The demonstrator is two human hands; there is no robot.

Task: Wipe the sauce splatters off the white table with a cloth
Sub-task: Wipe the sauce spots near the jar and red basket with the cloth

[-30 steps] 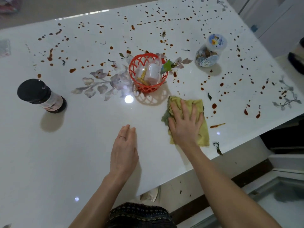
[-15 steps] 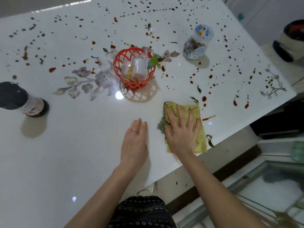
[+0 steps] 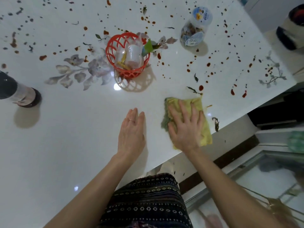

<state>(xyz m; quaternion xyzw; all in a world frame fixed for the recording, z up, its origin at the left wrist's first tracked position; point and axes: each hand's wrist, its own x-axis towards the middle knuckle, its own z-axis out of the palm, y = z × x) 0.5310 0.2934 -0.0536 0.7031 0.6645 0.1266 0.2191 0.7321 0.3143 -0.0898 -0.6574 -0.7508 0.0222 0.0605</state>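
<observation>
Cloth (image 3: 207,134) now nearer table (image 3: 82,129) edge

The right hand (image 3: 185,129) has slid the cloth (image 3: 197,103) away from the basket (image 3: 131,74), nearer the table (image 3: 65,145) edge.

White table (image 3: 65,145) with sauce splatters (image 3: 201,87), cloth (image 3: 206,134), red basket (image 3: 131,74), jar (image 3: 194,31), bottle (image 3: 22,94).

We see our right hand (image 3: 185,129) pressed flat, fingers spread, on a yellow cloth (image 3: 205,111) at centre right of the frame, near the white table's (image 3: 65,145) edge. Our left hand (image 3: 131,134) rests flat just beside it. Sauce splatters (image 3: 201,87) dot the upper half, around a red basket (image 3: 113,46), a clear jar (image 3: 194,32) and, far left, a dark-capped bottle (image 3: 19,94).
</observation>
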